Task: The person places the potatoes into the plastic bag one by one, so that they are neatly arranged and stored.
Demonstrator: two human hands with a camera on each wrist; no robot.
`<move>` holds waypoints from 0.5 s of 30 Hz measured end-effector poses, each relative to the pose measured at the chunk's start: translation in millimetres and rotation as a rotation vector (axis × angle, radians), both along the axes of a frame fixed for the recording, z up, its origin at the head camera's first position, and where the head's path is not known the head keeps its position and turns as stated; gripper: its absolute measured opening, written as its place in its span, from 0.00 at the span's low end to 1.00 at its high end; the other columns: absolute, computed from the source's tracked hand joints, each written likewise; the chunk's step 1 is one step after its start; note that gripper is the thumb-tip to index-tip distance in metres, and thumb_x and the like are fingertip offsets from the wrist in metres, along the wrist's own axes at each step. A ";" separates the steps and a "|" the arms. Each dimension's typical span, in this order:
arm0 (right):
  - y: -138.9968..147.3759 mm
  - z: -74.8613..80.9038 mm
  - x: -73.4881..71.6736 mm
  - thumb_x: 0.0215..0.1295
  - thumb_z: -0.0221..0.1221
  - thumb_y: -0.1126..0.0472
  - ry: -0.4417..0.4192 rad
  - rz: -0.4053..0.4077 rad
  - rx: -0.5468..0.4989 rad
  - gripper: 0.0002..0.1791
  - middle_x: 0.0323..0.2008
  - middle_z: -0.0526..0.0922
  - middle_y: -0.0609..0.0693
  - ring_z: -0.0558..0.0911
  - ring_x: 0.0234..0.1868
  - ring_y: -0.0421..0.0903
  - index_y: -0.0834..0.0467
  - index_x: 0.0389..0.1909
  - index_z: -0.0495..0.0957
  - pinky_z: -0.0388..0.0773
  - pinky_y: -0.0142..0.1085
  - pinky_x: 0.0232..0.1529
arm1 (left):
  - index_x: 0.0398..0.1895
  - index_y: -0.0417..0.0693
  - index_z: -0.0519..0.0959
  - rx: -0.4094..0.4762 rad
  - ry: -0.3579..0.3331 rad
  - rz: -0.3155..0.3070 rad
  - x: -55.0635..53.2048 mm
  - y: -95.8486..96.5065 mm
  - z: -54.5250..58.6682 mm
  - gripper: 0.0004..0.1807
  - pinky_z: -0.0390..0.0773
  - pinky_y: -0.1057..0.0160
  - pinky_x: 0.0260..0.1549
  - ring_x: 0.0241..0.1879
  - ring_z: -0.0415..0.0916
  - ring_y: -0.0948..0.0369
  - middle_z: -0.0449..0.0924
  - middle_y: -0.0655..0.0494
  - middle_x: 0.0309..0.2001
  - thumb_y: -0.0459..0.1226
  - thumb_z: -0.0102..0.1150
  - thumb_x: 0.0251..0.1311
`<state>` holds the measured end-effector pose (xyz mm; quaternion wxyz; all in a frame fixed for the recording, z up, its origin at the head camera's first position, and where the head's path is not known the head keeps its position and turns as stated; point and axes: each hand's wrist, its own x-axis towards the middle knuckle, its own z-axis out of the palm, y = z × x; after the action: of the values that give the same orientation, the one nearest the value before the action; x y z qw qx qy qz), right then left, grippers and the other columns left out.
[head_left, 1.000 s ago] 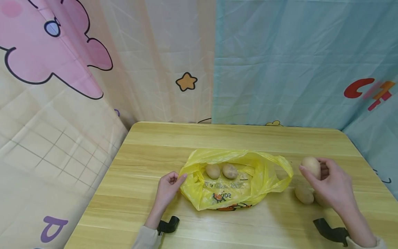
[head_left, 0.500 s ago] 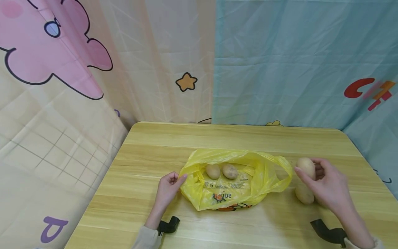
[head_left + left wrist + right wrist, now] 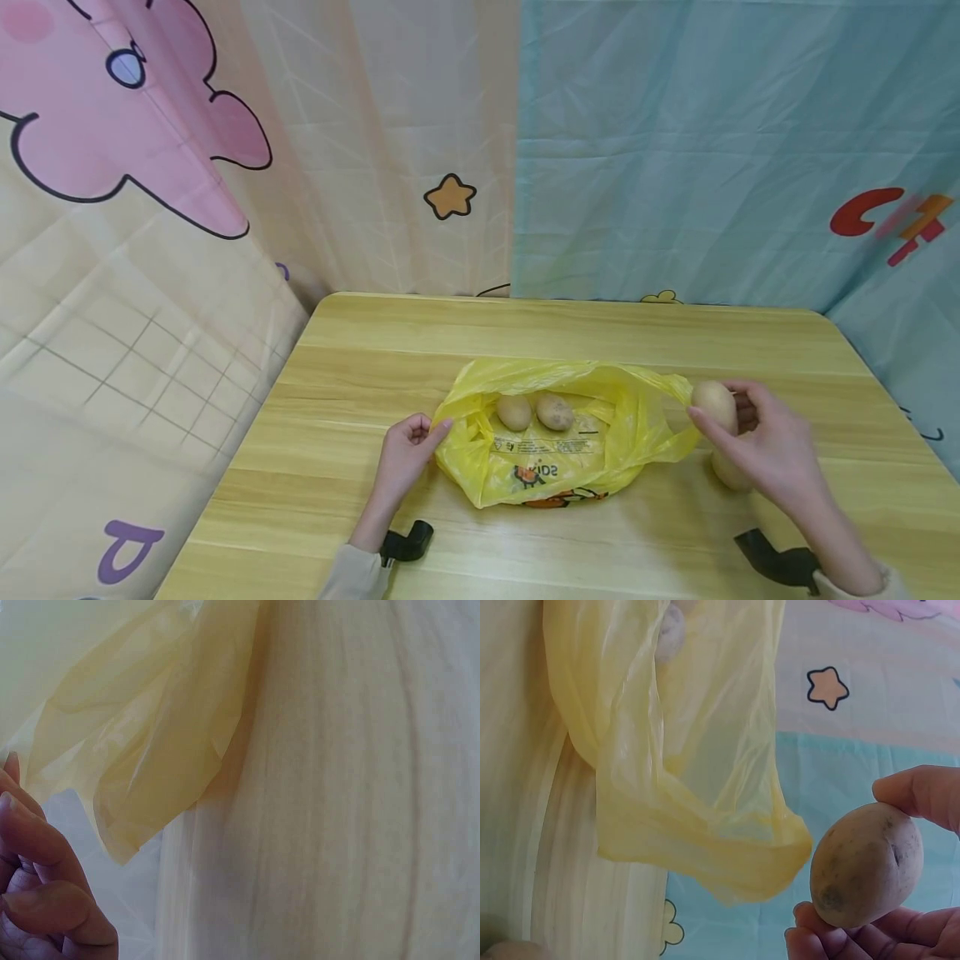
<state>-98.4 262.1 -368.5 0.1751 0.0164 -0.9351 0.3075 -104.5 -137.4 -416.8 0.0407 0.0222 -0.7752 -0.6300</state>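
A yellow plastic bag (image 3: pixel 630 417) lies with its mouth spread on the table, and two potatoes (image 3: pixel 513 412) (image 3: pixel 555 412) rest inside. My left hand (image 3: pixel 405 454) pinches the bag's left rim between thumb and fingers; in the left wrist view its curled fingers (image 3: pixel 52 907) are beside the hanging plastic. At the bag's right handle, my right hand (image 3: pixel 772 442) holds another potato (image 3: pixel 714 406) between thumb and fingers. The right wrist view shows this potato (image 3: pixel 866 866) close up, just beside the bag's handle end. One more potato (image 3: pixel 727 472) sits on the table, partly hidden by the right hand.
The wooden table (image 3: pixel 360 333) has its far edge against hanging printed curtains (image 3: pixel 675 167). A black wrist mount (image 3: pixel 407 542) shows at the left wrist and another black mount (image 3: pixel 780 562) at the right.
My right hand has moved left with its potato, from beside the bag up to its right handle. The left hand and the bag's body have stayed put.
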 end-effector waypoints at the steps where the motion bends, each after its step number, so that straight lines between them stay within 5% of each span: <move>1: -1.2 -0.2 -0.3 0.53 0.69 0.52 0.000 0.004 0.000 0.30 0.32 0.78 0.57 0.74 0.27 0.43 0.68 0.48 0.72 0.70 0.31 0.21 | 0.19 0.36 0.71 0.001 0.004 -0.002 -0.4 -0.3 -1.1 0.14 0.60 0.72 0.18 0.17 0.59 0.67 0.63 0.57 0.15 0.31 0.62 0.59; 9: -8.2 -0.5 -2.9 0.53 0.70 0.53 -0.002 0.027 -0.003 0.29 0.32 0.78 0.56 0.74 0.27 0.39 0.67 0.48 0.72 0.70 0.31 0.22 | 0.19 0.39 0.71 0.028 0.012 0.014 -12.2 -7.4 -32.5 0.16 0.59 0.71 0.16 0.15 0.58 0.66 0.63 0.57 0.15 0.36 0.66 0.58; 15: -15.4 1.1 -2.3 0.54 0.69 0.52 -0.019 0.040 -0.003 0.30 0.34 0.78 0.56 0.75 0.30 0.47 0.68 0.49 0.72 0.69 0.31 0.23 | 0.19 0.40 0.71 0.044 0.044 0.003 -12.8 -8.5 -36.9 0.17 0.59 0.71 0.15 0.15 0.58 0.65 0.63 0.56 0.14 0.39 0.67 0.57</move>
<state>-100.7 246.7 -367.4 0.1599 0.0317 -0.9359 0.3123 -117.3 -145.9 -453.6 0.0584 0.0104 -0.7601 -0.6471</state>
